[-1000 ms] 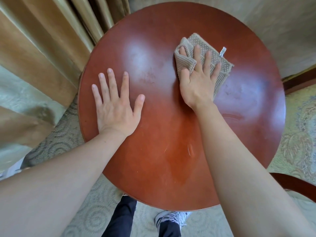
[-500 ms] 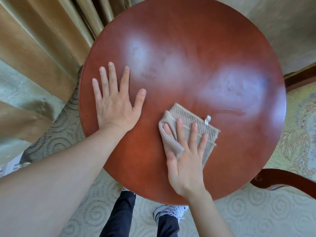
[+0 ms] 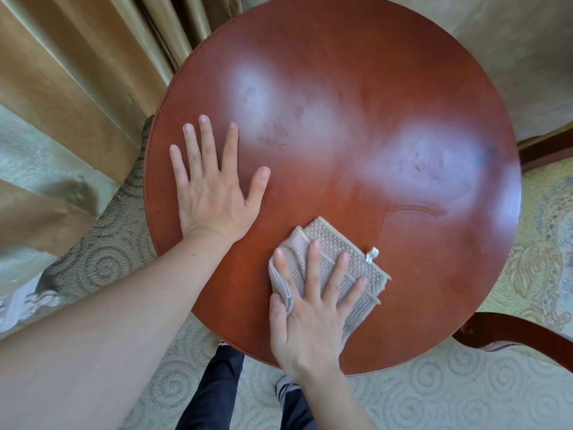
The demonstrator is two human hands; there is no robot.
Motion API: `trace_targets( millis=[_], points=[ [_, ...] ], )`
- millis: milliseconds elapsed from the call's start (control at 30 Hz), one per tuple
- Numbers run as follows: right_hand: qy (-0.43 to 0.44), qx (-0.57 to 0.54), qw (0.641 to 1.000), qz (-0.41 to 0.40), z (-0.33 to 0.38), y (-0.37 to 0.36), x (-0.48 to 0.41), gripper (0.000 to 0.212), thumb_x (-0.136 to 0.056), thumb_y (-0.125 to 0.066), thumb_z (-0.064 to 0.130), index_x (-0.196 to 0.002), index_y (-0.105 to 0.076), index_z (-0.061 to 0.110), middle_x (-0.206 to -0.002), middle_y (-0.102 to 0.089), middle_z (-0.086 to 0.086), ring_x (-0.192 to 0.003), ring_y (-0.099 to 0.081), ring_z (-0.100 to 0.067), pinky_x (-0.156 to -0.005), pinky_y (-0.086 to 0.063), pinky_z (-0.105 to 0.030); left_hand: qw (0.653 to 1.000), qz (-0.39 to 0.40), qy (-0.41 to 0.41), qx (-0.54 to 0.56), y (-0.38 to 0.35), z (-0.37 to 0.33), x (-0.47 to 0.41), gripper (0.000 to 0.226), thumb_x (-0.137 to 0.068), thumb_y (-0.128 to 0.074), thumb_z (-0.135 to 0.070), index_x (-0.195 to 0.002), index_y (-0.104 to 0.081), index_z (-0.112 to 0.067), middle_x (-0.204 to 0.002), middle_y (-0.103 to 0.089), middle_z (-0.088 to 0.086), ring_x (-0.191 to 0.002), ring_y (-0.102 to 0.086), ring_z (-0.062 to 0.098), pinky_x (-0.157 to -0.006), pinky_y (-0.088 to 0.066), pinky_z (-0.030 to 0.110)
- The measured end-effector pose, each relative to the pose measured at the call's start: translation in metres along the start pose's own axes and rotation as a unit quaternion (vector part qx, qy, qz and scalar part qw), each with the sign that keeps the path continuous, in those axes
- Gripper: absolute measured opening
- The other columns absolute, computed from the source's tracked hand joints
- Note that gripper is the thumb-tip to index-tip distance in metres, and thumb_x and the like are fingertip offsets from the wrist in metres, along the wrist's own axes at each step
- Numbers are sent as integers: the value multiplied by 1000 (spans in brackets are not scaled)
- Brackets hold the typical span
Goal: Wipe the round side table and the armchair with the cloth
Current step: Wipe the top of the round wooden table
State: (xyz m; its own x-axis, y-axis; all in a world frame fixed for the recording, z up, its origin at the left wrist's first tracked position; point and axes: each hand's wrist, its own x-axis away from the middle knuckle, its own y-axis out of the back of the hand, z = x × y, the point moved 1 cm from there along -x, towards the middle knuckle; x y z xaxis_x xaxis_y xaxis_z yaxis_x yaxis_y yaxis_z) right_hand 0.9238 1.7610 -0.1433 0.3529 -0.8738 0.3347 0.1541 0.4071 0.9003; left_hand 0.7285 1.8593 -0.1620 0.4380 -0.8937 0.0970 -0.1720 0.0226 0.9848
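Beside the round side table, curtains, chair arm

There is one view only, from a wide-angle camera worn on the person's head, so no second view shares any part of the scene. It looks steeply down, almost straight onto the round side table, which fills most of the frame. The table's far edge is cut by the top border; its near edge lies low, above the person's legs. Both forearms enter from the bottom, close to the lens. Straight lines bend toward the borders, probably from lens distortion.
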Motion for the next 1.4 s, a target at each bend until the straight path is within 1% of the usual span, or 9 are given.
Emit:
trace_targets(
  millis=[100,167,367,600,767,933,1167,1267,1400],
  points=[
    [18,18,999,-30,7,4,-31,62,-97,-30,51,-157,-18,45,-170,-9,-5,-152,7,-46,-112,0,-77,1000,-1,2,2,1,-1,1,80,-97,-2,-68,-161,-10,-21,-168,-4,18,-155,0,36,-124,-3,57],
    [23,27,998,-45,11,8,-52,64,-95,-32,53,-157,-18,44,-170,-10,-5,-152,7,-46,-113,2,-76,1000,1,3,3,2,-2,2,80,-96,-1,-67,-161,-10,-21,-168,-3,18,-155,1,35,-124,-4,56],
    [33,45,997,-59,14,27,-109,64,-94,-27,52,-157,-16,44,-170,-8,-3,-152,6,-46,-113,3,-75,1000,8,8,5,3,-1,3,79,-95,2,-66,-161,-9,-23,-169,-1,17,-155,2,33,-125,-3,54],
    [8,58,995,-76,16,53,-182,67,-91,-16,52,-157,-8,46,-170,-3,-1,-152,8,-46,-114,7,-72,1000,10,11,11,3,0,2,82,-93,9,-67,-161,-8,-25,-169,0,13,-156,3,31,-125,-1,53],
    [10,67,994,-83,-2,69,-208,67,-93,-12,51,-158,-2,41,-170,1,0,-151,10,-46,-116,7,-71,1000,5,9,17,4,2,1,83,-92,10,-69,-161,-9,-27,-170,0,11,-156,3,29,-125,1,52],
    [-74,45,990,-113,-37,76,-203,71,-94,-23,53,-159,0,38,-170,4,-9,-151,10,-47,-117,8,-69,1000,-3,11,25,2,2,2,85,-90,11,-70,-161,-11,-28,-170,-1,10,-156,3,29,-125,1,51],
    [-150,59,978,-129,-110,80,-162,70,-94,-21,55,-159,-3,39,-169,0,-14,-151,4,-48,-118,3,-67,1000,-8,9,25,1,2,6,84,-91,10,-70,-161,-10,-28,-170,-2,10,-156,2,29,-125,1,51],
    [-175,55,975,-129,-116,73,-135,69,-94,-22,53,-159,-5,38,-168,-2,-17,-150,3,-50,-118,3,-67,1000,-7,9,26,2,1,5,84,-91,10,-70,-161,-10,-27,-170,-1,11,-156,3,30,-125,1,52],
    [-204,43,971,-116,-102,52,-92,68,-95,-23,52,-159,-3,38,-168,-2,-18,-150,4,-52,-118,2,-68,1000,0,9,24,2,1,4,83,-93,9,-70,-161,-9,-26,-169,-1,12,-156,3,31,-125,0,53]
  ],
)
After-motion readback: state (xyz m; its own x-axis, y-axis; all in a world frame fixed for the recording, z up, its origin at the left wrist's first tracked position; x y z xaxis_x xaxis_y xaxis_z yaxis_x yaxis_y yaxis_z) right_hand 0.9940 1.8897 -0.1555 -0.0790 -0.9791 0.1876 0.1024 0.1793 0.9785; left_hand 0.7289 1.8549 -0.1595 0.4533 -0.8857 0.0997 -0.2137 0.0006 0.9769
